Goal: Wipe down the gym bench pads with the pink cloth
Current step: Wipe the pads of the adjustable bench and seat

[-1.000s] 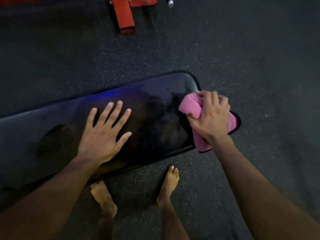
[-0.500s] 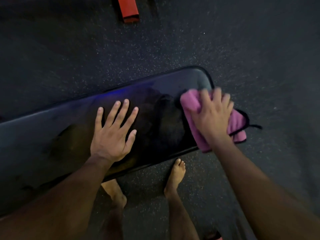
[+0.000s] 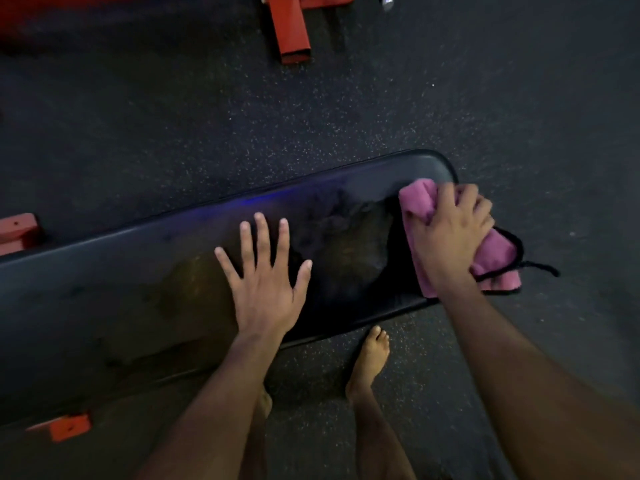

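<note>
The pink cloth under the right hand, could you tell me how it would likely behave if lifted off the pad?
The pink cloth would probably go limp: it bunches under the right hand and sags over the end of the bench pad. It looks light. Its loose black cord might dangle or catch.

One view only, head-worn, wide-angle. It looks steeply down and a little forward from standing height. The bench (image 3: 173, 292) runs slantwise across mid-frame, its right end higher in frame than its left. Close range: both forearms enter from the bottom edge, left hand (image 3: 265, 289) near centre, right hand (image 3: 450, 237) at the bench's right end. Bare feet (image 3: 369, 362) show at the bottom, on the floor (image 3: 415, 98). Red frame (image 3: 291, 29) at the top edge. Lines bend toward the frame edges.
</note>
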`<state>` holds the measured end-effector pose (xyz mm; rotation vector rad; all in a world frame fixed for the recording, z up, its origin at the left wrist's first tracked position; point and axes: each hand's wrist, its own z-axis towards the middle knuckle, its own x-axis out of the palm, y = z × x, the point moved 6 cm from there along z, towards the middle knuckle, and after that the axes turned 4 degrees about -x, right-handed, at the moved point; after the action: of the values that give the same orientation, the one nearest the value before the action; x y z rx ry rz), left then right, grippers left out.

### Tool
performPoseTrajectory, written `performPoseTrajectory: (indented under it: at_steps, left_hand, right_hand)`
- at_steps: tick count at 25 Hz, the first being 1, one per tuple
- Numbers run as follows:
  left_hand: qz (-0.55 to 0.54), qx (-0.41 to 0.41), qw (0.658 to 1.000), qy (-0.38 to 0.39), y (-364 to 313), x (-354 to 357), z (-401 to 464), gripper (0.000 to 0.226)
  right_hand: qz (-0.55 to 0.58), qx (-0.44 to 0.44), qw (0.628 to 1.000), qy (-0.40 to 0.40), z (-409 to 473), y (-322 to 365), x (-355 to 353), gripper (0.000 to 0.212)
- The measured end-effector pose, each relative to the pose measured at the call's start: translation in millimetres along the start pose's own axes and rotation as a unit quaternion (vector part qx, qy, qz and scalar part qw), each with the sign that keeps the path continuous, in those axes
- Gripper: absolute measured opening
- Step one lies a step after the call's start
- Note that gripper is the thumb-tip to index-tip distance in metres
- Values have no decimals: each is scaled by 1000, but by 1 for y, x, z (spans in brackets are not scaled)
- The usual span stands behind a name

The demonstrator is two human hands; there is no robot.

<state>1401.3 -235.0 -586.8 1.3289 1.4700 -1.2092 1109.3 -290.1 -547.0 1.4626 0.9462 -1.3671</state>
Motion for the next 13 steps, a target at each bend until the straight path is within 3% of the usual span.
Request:
performPoseTrajectory:
  at_steps: [2,4,8,10,13]
  left_hand:
    - [-11,-6,1000,-7,5,-2,-7,73]
    - [-9,43,999,-22,24,-7,-4,72]
    - [50,193,980,-4,39,-2,-5,70]
    - [49,187,981,-4,39,0,-7,73]
    - [42,187,981,-11,41,3,-4,74]
  right_hand:
    - [0,-82,997,9,-7,32,4,48]
    - [37,-181,982,33,4,38,-3,50]
    - [44,-215,974,65,88,23,-9,52]
    - [-25,-294,953,74,90,56,6,49]
    - [-27,-389,919,53,48,144,29,44]
